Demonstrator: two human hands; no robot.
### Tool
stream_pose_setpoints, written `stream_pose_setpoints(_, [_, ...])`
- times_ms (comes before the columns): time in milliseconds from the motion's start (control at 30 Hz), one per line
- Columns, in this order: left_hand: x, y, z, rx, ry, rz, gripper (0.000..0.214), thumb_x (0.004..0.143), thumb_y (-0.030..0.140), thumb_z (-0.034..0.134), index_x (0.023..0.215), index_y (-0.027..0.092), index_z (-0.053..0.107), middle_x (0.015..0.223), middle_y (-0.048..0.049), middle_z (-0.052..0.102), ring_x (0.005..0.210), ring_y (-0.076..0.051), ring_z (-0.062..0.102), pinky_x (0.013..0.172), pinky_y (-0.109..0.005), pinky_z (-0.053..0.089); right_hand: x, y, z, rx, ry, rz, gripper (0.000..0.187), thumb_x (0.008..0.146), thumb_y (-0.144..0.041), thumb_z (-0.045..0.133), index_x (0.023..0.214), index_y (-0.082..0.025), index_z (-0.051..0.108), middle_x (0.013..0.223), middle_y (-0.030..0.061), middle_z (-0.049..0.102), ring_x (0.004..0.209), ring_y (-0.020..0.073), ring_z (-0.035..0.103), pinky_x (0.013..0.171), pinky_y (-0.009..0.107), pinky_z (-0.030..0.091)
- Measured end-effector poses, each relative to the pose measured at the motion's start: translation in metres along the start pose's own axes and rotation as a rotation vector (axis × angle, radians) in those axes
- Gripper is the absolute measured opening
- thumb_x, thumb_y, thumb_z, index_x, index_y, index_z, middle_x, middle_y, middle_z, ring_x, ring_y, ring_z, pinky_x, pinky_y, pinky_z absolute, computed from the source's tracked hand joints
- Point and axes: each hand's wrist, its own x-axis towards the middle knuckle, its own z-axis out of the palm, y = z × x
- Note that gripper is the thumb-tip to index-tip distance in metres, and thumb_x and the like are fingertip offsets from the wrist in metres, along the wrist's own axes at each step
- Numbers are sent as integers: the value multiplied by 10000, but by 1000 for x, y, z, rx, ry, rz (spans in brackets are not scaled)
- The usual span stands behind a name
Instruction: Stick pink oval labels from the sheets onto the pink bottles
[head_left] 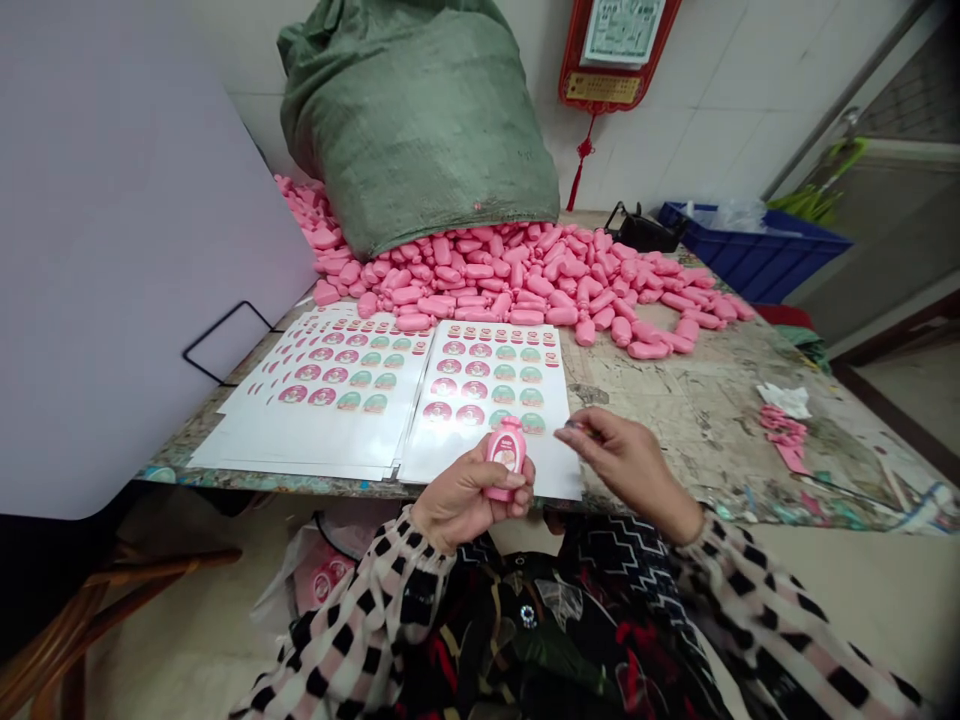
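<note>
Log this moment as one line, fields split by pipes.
left hand: holds labelled pink bottle | right hand: beside it, fingertips close, any held item unclear | sticker sheets: on table | pink pieces: heaped beyond sheets

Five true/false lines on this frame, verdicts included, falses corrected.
1. The left hand holds a labelled pink bottle. True.
2. The right hand touches the pile of pink bottles. False: it is apart from the pile, near the sticker sheets.
3. The green sack stands behind the sticker sheets. True.
4. The blue bin is left of the sack. False: it is to the right.
5. The sheets carry pink and green stickers. True.
</note>
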Motion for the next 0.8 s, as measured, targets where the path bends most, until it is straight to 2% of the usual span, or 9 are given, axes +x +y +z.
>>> stream_pose_setpoints(67, [2,-3,2,1,10,9,222,697,59,568,850,160,444,802,-13,563,605,-78,545,555,-212,425,0,2,4,143,37,101,361,756,-521,578,915,-199,622,711,9,606,592,128,524,535,235,387])
stream_pose_setpoints(167, [5,-12,9,75,1,-35,316,692,86,590,924,191,403,698,18,574,587,-111,582,598,-276,489,-7,-9,24,368,27,159,494,665,-499,675,1055,-211,577,738,-1,593,584,120,506,528,229,405])
stream_pose_setpoints(267, [1,-24,13,208,44,-57,378,705,143,592,995,209,360,591,50,554,501,-120,570,504,-259,487,-18,-23,50,636,-40,239,391,722,-486,627,980,-195,582,713,-12,564,553,96,473,502,212,393])
stream_pose_setpoints(333, [-12,-28,10,323,118,-41,379,726,213,602,1011,215,352,617,49,561,454,-109,547,409,-204,433,-25,-28,60,715,-89,251,320,757,-473,598,883,-178,596,671,-21,534,544,86,451,505,206,380])
stream_pose_setpoints(433, [-48,-28,-4,474,272,-24,341,787,360,557,1035,218,371,680,27,578,453,-97,538,367,-169,368,-32,-26,63,630,-204,161,304,749,-433,630,935,-193,621,593,-49,481,541,83,427,523,205,358])
stream_pose_setpoints(533, [-98,-30,-35,576,550,-33,408,823,473,456,1134,225,366,648,28,571,443,-96,515,374,-173,340,-36,-18,60,510,-290,77,264,761,-400,628,947,-213,640,628,-42,526,582,91,462,563,210,368])
stream_pose_setpoints(667, [-159,-54,-101,785,1022,-81,466,820,545,351,1112,188,419,522,47,491,389,-129,471,358,-213,328,-40,-9,66,473,-381,55,174,816,-349,562,839,-200,649,737,-12,614,673,110,533,634,217,404])
stream_pose_setpoints(733, [-181,-68,-133,953,1137,-227,479,834,526,307,1133,176,437,577,3,550,484,-181,563,424,-256,407,-42,-8,70,453,-434,44,154,822,-318,550,840,-201,648,740,-12,629,679,115,550,643,219,413])
stream_pose_setpoints(800, [-195,-75,-154,1204,1177,-417,480,823,469,359,1162,144,461,779,-92,644,716,-240,645,608,-317,479,-43,-9,71,417,-473,2,146,828,-295,536,846,-205,649,762,-10,645,702,122,569,663,225,422])
